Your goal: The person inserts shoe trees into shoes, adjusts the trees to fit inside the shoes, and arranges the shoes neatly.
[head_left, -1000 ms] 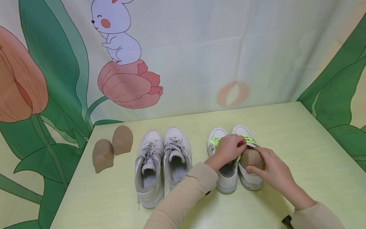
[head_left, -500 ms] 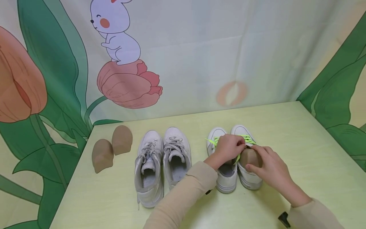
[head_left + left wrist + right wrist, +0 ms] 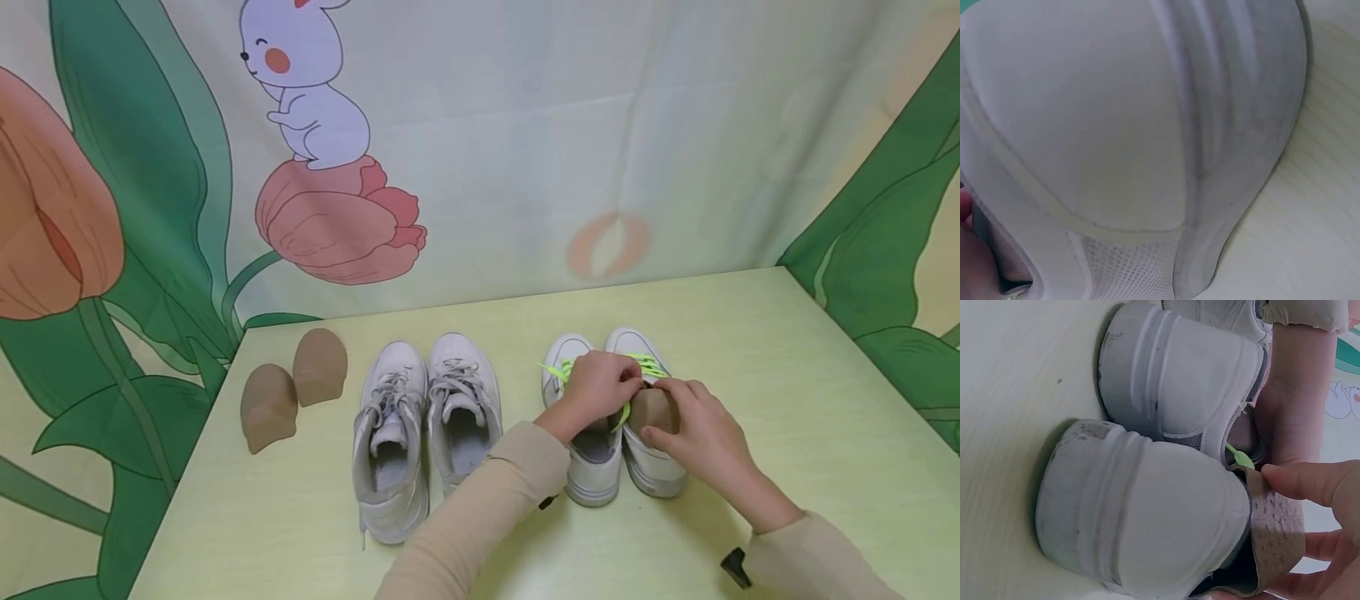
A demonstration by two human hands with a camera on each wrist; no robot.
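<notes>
The right hand holds a brown moulded shoe insert, thumb on its near side and fingers along its far side. This insert stands part-way in the opening of the rightmost white sneaker, which has neon green laces. Curled fingers of the left hand pinch at that sneaker's tongue, whose edge is mostly hidden. Under the left wrist sits the matching sneaker, with something brown inside its opening in the right wrist view. White shoe leather fills most of the left wrist view.
Two white sneakers with grey laces, one left and one right, stand side by side left of centre. Two more brown inserts, a nearer one and a farther one, lie at the table's left edge. A printed curtain hangs behind.
The right hand and the brown insert have shifted slightly left and forward over the rightmost sneaker's opening. The left hand and the shoes have stayed nearly still.
</notes>
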